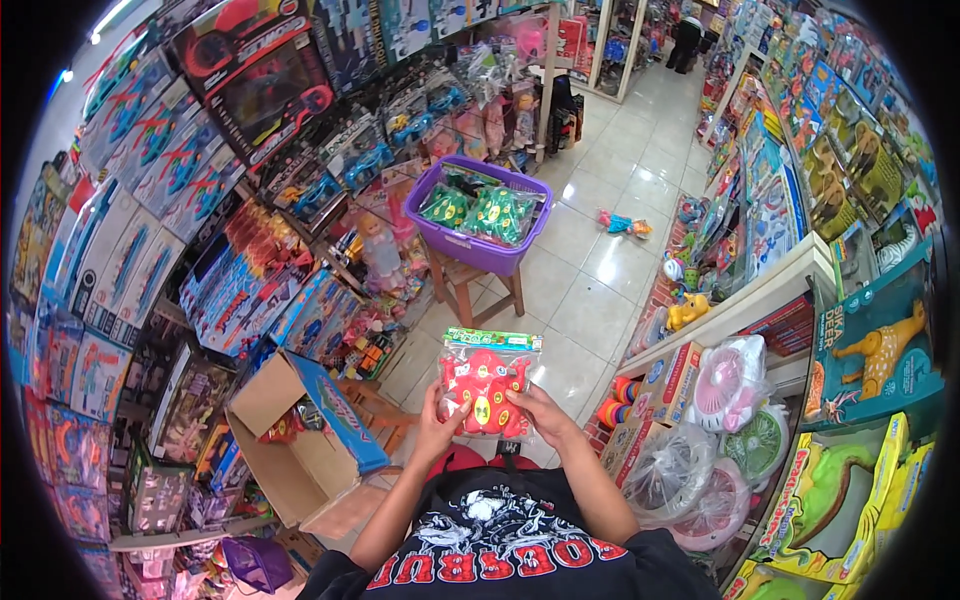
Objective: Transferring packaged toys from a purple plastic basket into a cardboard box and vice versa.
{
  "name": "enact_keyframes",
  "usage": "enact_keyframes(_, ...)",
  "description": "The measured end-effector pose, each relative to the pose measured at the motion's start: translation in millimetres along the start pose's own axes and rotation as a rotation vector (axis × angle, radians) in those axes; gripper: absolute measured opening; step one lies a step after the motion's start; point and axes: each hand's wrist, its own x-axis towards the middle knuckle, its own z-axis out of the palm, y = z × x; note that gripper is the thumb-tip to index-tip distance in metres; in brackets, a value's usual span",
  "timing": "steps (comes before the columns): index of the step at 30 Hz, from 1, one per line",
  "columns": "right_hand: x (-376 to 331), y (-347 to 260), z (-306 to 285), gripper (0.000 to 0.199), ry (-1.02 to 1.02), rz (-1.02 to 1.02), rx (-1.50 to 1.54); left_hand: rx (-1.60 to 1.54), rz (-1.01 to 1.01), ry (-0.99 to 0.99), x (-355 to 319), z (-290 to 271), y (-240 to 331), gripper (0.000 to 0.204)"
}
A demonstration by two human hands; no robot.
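In front of my body I hold a clear plastic toy packet (487,385) with a green printed header. Red rounded shapes with yellow oval spots show through its film. My left hand (437,425) grips the packet's lower left edge, thumb across the front. The lower right side is gripped by my right hand (544,414). Beyond it, a purple plastic basket (470,250) stands on a wooden stool (478,295). Inside the basket lie similar packets with green contents (500,214).
An open cardboard box (262,450) sits by my left forearm. Packed toy shelves (385,130) line the left side. Bagged fans (725,380) and boxed animal toys (880,345) crowd the right. A colourful toy (624,223) lies on the tiled floor. A person (686,45) stands far down the aisle.
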Motion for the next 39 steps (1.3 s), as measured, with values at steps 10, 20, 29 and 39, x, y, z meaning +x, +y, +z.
enact_keyframes(10, 45.1, -22.8, -16.1, 0.093, 0.246, -0.336, -0.461, -0.034, 0.03, 0.074, 68.8, 11.0, 7.3, 0.078)
enact_keyframes(20, 147.6, -65.6, 8.2, 0.112, 0.294, -0.447, -0.938, 0.099, 0.11, -0.004, 209.5, -25.5, 7.4, 0.076)
enact_keyframes(29, 283.2, -130.5, 35.4, 0.105, 0.463, -0.689, -1.184, 0.588, 0.401, -0.155, 368.1, -88.3, 33.5, 0.093)
enact_keyframes(39, 380.1, -158.3, 43.3, 0.082, 0.645, -0.61, -1.547, 0.665, 0.413, -0.211, 498.3, -108.4, 9.8, 0.07)
